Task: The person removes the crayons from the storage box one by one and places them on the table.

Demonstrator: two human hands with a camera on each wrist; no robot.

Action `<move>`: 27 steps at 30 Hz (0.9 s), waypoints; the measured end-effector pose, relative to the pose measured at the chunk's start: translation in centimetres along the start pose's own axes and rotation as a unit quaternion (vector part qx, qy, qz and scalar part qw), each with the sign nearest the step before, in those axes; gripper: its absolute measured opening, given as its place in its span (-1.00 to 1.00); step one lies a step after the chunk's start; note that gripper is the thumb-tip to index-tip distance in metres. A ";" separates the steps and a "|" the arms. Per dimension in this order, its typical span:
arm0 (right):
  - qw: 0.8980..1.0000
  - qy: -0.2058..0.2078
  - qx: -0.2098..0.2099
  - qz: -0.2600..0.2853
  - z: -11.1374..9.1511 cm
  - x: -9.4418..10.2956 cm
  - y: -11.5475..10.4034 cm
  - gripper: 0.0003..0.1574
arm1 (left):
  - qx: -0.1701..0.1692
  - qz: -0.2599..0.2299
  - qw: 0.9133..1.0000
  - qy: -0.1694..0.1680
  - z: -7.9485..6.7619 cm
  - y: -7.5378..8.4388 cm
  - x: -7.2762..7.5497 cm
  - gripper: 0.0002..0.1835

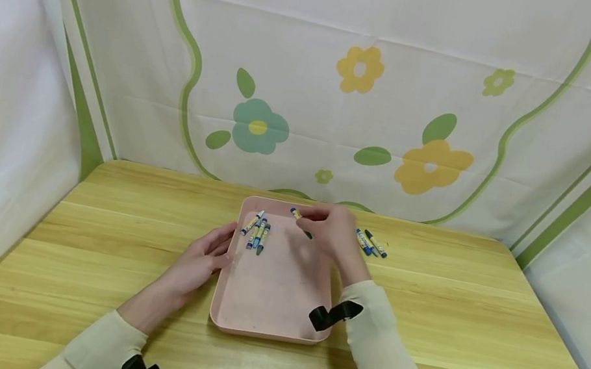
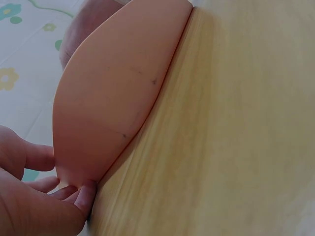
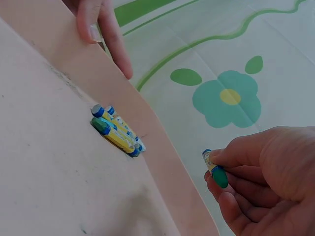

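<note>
My right hand (image 1: pixel 333 231) pinches a green crayon (image 3: pixel 214 168) between thumb and fingers, above the far right part of a pink tray (image 1: pixel 275 300). Its yellow-and-blue wrapper and rounded green tip show in the right wrist view. At the tray's left side, my left hand (image 1: pixel 201 260) grips the edge. The left wrist view has its fingers (image 2: pixel 84 199) bent against the tray's lower edge. Inside the tray, near the far left corner, lies a small group of crayons (image 1: pixel 257 234), mostly side by side. A green-tipped one is nearest in the right wrist view.
Beyond the tray's right side, several more crayons (image 1: pixel 376 243) lie on the wooden table (image 1: pixel 473 321), partly behind my right hand. A white cloth with printed flowers (image 1: pixel 360 69) hangs along the table's back edge. White cloth also hangs at both sides.
</note>
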State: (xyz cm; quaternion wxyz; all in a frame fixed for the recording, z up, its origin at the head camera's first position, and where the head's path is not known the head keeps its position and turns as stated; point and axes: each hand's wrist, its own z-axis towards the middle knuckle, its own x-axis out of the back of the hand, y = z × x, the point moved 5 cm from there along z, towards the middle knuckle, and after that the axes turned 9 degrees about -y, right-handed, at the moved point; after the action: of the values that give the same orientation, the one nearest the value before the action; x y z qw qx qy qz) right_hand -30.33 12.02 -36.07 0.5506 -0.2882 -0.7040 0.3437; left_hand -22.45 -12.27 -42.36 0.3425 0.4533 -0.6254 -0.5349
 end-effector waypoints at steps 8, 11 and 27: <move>1.000 0.023 -0.004 0.010 -0.6 1.9 0.5 -0.76 | 0.002 0.001 1.000 0.003 -0.1 0.0 0.1 -0.27; 0.999 0.033 0.001 0.005 -0.8 2.6 1.0 -0.75 | 0.003 0.003 1.000 0.005 -0.2 0.0 0.1 -0.27; 0.995 0.087 0.015 0.043 -1.4 5.5 3.7 -0.72 | 0.005 0.006 1.000 0.004 -0.5 0.1 0.1 -0.27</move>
State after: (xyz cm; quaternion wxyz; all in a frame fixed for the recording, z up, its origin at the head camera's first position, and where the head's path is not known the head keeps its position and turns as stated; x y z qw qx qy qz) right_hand -30.14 18.72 -35.63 0.5990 -0.3389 -0.6347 0.3515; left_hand -22.06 -12.55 -42.21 0.3462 0.4536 -0.6296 -0.5272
